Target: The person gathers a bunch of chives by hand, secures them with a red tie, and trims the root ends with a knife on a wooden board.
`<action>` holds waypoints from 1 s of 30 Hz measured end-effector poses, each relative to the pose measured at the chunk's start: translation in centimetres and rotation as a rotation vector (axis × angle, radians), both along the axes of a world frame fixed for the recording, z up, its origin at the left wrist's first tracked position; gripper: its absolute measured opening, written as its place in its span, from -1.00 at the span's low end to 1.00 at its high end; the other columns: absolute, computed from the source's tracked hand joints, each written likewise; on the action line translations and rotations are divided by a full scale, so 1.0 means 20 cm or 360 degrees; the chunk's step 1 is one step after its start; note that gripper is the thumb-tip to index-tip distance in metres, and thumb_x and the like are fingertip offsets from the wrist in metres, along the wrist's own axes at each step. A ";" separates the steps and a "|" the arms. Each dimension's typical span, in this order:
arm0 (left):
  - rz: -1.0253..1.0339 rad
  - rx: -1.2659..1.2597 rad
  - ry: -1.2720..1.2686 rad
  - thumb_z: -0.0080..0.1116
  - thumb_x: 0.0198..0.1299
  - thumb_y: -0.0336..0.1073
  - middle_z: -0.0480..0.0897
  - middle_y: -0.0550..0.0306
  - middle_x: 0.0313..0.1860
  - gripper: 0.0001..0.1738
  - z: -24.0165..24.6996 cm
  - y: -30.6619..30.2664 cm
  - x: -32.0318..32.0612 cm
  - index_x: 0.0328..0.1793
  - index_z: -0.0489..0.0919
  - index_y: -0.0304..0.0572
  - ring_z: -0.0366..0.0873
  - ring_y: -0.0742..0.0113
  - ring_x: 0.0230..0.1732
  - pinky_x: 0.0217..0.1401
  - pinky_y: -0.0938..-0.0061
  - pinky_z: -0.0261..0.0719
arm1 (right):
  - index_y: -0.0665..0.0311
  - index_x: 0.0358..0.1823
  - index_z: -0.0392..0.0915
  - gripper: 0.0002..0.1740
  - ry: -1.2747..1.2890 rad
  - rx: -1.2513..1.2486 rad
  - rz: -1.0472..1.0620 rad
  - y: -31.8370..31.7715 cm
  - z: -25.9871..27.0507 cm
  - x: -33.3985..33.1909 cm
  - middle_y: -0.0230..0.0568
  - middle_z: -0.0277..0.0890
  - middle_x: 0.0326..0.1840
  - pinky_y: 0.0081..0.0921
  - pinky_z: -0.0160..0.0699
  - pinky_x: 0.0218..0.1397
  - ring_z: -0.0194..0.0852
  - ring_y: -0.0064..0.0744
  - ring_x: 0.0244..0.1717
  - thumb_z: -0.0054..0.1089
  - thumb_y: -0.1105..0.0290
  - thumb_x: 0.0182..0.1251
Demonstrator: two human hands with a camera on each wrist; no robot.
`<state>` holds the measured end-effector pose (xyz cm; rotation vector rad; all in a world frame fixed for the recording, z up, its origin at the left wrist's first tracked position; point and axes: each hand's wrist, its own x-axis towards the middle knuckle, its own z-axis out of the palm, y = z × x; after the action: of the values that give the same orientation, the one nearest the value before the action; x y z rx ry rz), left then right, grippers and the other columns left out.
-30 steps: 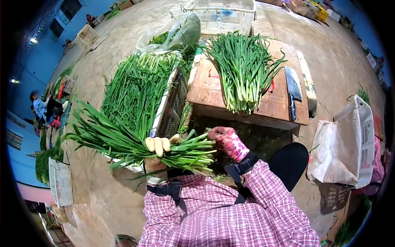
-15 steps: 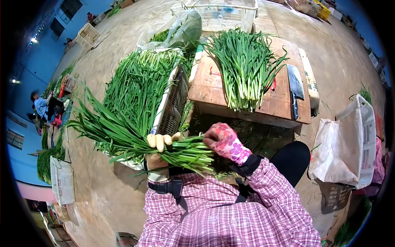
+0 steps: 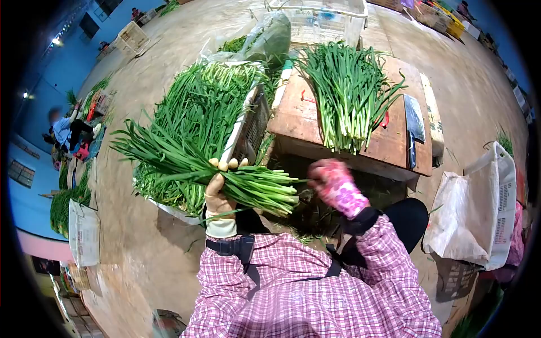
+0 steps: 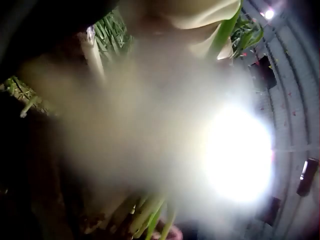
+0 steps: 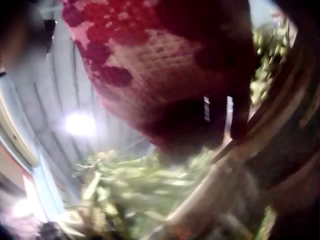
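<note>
In a cream glove, my left hand (image 3: 218,194) grips a bunch of long green leafy stems (image 3: 259,188) around its middle, the leaves fanning left and the pale cut ends pointing right. My right hand (image 3: 341,188), in a pink flowered glove, is just right of those ends with its fingers curled. A thin strand between the ends and its blurred fingertips appears pinched there. The left wrist view is mostly glare, with some stems (image 4: 150,215) at the bottom. The right wrist view has the pink glove (image 5: 165,70) above blurred stems (image 5: 145,185).
A crate heaped with greens (image 3: 197,112) stands at left. On a wooden board (image 3: 287,121) ahead lie another bunch (image 3: 349,101) and a cleaver (image 3: 415,127). A white crate (image 3: 499,208) with a sack stands at right, another crate (image 3: 324,25) beyond the board. A person (image 3: 65,127) sits far left.
My right hand has moved right, away from the stem ends. The held bunch has tilted flatter, and the head view has shifted, so the surroundings sit further right.
</note>
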<state>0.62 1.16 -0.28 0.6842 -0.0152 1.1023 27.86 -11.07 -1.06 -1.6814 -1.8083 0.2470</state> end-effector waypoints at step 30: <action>0.0567 -0.1258 0.0804 -0.03 0.54 -0.23 0.57 0.33 -0.32 -0.56 0.53 -0.07 0.32 0.46 0.42 -0.20 0.36 0.54 -0.58 -0.48 0.66 0.45 | 0.17 -0.01 0.73 -0.49 0.0050 -0.0717 -0.0378 -0.10 -0.05 -0.07 -0.10 0.72 -0.03 -0.09 0.57 0.16 0.67 -0.10 0.07 0.33 -0.08 0.23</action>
<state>7.11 -0.25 10.25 0.2261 0.9579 1.1251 26.49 -13.02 -1.98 -2.1665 -1.5882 0.6076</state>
